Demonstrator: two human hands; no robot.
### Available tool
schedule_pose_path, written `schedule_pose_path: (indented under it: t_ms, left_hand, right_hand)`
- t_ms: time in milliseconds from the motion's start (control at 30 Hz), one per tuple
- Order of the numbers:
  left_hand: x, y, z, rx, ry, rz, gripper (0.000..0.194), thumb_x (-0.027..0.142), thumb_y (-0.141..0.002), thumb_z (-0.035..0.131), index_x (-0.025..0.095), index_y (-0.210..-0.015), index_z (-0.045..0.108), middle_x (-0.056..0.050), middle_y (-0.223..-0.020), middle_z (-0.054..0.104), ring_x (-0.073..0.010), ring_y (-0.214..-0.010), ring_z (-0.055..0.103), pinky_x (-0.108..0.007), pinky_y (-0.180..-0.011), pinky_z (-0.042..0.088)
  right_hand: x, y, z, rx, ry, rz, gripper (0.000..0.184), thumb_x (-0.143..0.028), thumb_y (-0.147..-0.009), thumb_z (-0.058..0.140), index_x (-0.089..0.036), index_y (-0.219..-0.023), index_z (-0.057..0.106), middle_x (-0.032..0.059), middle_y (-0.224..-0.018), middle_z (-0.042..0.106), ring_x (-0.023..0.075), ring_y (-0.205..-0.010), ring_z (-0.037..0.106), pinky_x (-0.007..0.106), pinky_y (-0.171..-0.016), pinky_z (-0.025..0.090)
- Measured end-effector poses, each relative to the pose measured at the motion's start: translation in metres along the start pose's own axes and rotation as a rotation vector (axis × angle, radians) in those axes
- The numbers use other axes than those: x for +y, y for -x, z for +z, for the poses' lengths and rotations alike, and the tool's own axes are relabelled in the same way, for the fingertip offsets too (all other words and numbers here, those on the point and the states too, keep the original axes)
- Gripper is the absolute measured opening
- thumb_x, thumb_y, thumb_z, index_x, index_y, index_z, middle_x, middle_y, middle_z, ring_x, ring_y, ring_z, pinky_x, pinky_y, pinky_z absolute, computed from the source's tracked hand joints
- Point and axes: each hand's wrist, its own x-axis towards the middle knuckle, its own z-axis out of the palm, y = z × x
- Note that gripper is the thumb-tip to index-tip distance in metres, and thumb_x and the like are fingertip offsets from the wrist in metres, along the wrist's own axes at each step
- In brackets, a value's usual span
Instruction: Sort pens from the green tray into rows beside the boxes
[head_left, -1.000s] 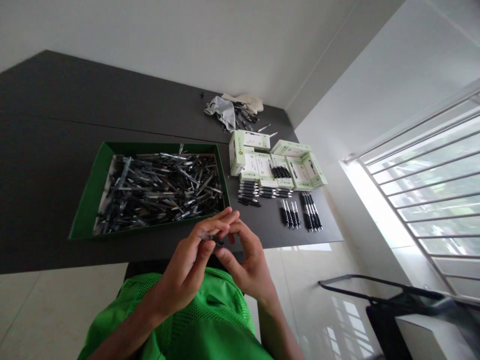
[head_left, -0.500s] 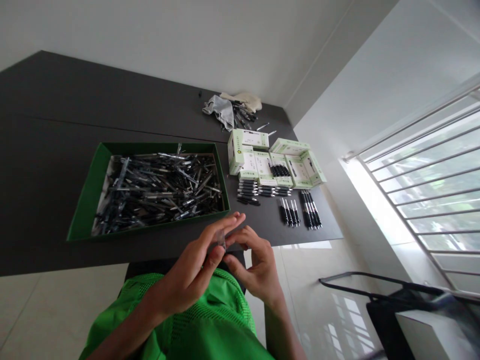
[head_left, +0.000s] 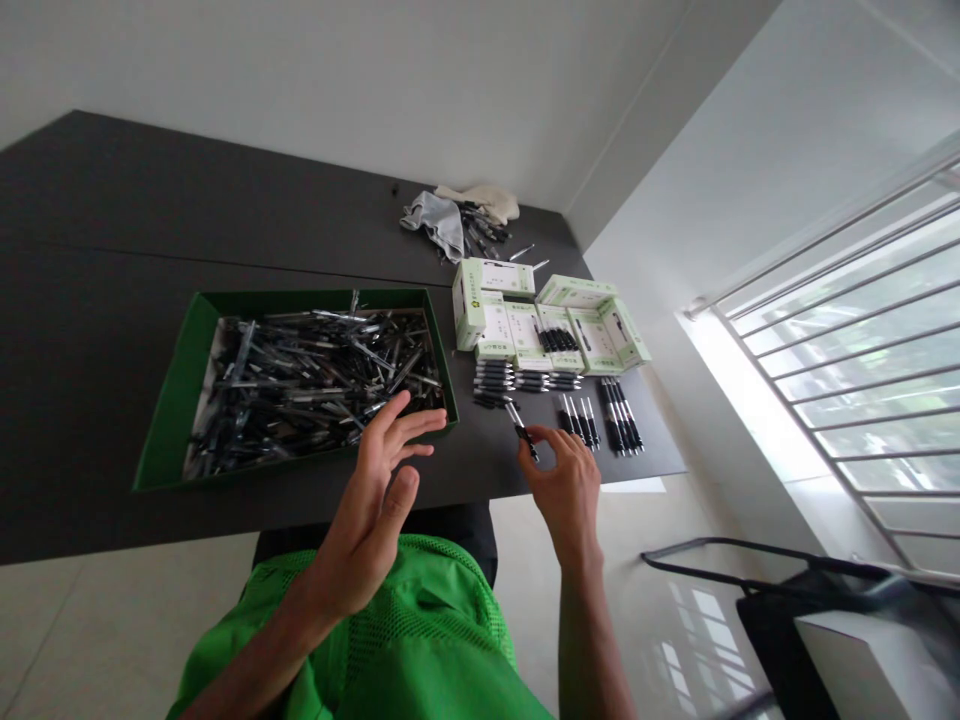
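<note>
My right hand (head_left: 564, 480) pinches a pen (head_left: 523, 432) with a clear barrel and black grip, over the table just left of a row of similar pens (head_left: 579, 422). Fingers spread and holding nothing, my left hand (head_left: 386, 490) hovers by the near right corner of a green box (head_left: 166, 415). Inside that box lies a jumbled heap of pens (head_left: 322, 380), many in clear wrappers. Farther right is another row of black pens (head_left: 621, 418). Short stacked rows of dark pens (head_left: 493, 376) lie just beyond my right hand.
Several white-and-green cartons (head_left: 525, 325) stand behind the pen rows, with a few pens (head_left: 557, 340) on top. A grey cloth (head_left: 436, 222) and a cream cloth (head_left: 491, 203) lie farther back beside loose pens (head_left: 484, 230). The dark table's (head_left: 225, 520) front edge is near my body.
My hands have parted. The right moved right and forward to the table with a pen, while the left drew back left and opened near the green box.
</note>
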Motion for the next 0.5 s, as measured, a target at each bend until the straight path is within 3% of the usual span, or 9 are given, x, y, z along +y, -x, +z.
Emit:
schedule_pose_path:
  t_ms: [267, 500]
  left_hand:
    - [0.0, 0.001, 0.0, 0.068, -0.009, -0.003, 0.056, 0.045, -0.113, 0.044, 0.028, -0.164, 0.03, -0.015, -0.153, 0.06, -0.0298, -0.142, 0.055, -0.048, -0.111, 0.045]
    - [-0.001, 0.003, -0.002, 0.071, -0.03, -0.011, 0.054, 0.042, -0.114, 0.04, 0.026, -0.164, 0.028, -0.015, -0.152, 0.06, -0.0294, -0.139, 0.056, -0.049, -0.112, 0.043]
  right_hand:
    - [0.024, -0.016, 0.01, 0.03, 0.262, 0.147, 0.033, -0.038, -0.101, 0.055, -0.02, -0.104, 0.082, 0.0098, -0.101, 0.082, 0.03, -0.097, 0.06, 0.045, -0.096, 0.029]
    - [0.034, -0.022, 0.008, 0.082, 0.356, 0.208, 0.035, -0.038, -0.101, 0.054, -0.019, -0.107, 0.082, 0.0119, -0.106, 0.08, 0.0316, -0.099, 0.056, 0.045, -0.092, 0.026]
